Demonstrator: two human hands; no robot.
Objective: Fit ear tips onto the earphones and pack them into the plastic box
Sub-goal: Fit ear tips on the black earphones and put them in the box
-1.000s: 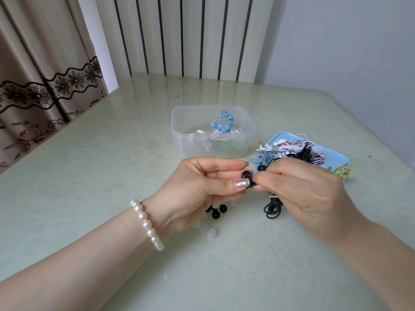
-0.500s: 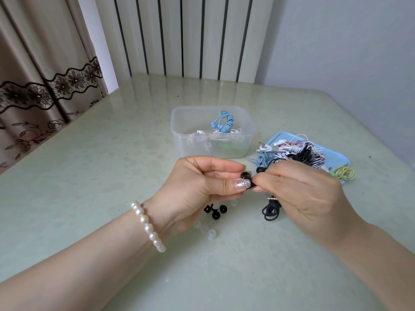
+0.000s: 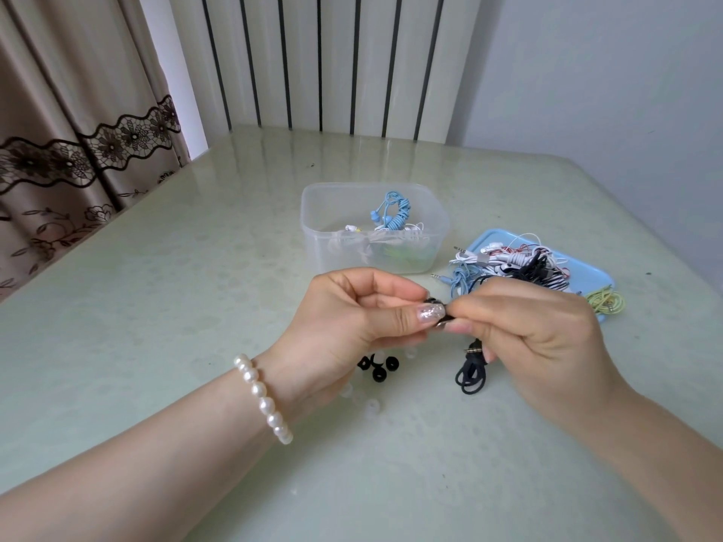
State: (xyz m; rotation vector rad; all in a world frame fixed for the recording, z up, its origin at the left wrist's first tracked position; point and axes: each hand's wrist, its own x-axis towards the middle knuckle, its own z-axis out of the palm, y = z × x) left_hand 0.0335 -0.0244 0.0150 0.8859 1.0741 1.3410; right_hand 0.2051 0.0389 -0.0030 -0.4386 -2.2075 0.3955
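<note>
Black earbud [image 3: 437, 307] mostly hidden between pinching hands.

Black earbud [image 3: 437, 303] pinched between both hands' fingertips, mostly hidden; tip possibly half on, can't tell. Its black cord [image 3: 471, 379] hangs coiled below the grip, jack showing. Loose black ear tips [image 3: 378, 369] lie below-left of the grip, clear ones [image 3: 371, 405] lower. Clear plastic box [image 3: 332, 244] beyond the grip holds a blue coiled set [image 3: 393, 213] and white ones. Tangled earphones [image 3: 508, 264] beyond-right.
</note>
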